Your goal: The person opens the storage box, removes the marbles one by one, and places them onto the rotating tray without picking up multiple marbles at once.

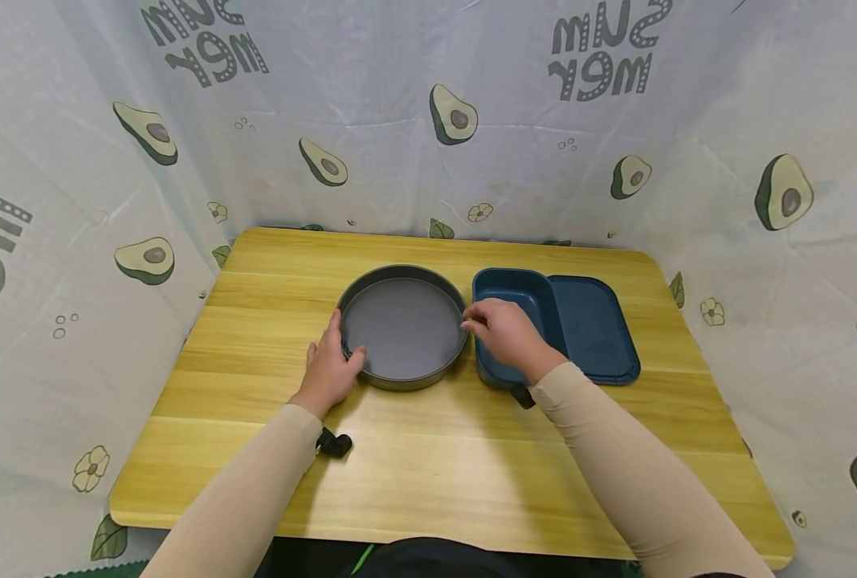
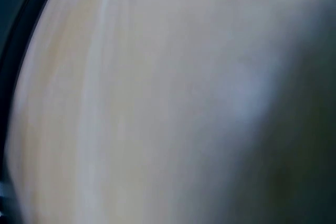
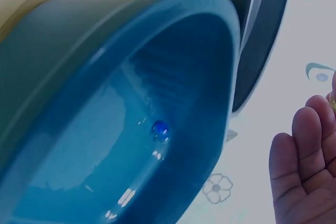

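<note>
A round grey baking pan (image 1: 406,380) stands mid-table. My left hand (image 1: 327,377) holds its near left rim, the thumb over the inside and the fingers along the outer wall. Between the pan and a blue rectangular container (image 1: 508,282), my right hand (image 1: 503,329) is raised with thumb and fingertips together near the pan's right rim. In the right wrist view, a sliver of a small yellow thing (image 3: 333,101) shows at those fingertips, mostly hidden. A shiny blue marble (image 3: 160,130) lies inside the container. The left wrist view is blurred.
A flat blue lid (image 1: 596,325) lies against the container's right side. The wooden table (image 1: 428,474) has a white avocado-print curtain (image 1: 385,104) behind it and at both sides. Black wrist-camera mounts (image 1: 334,444) hang under the forearms.
</note>
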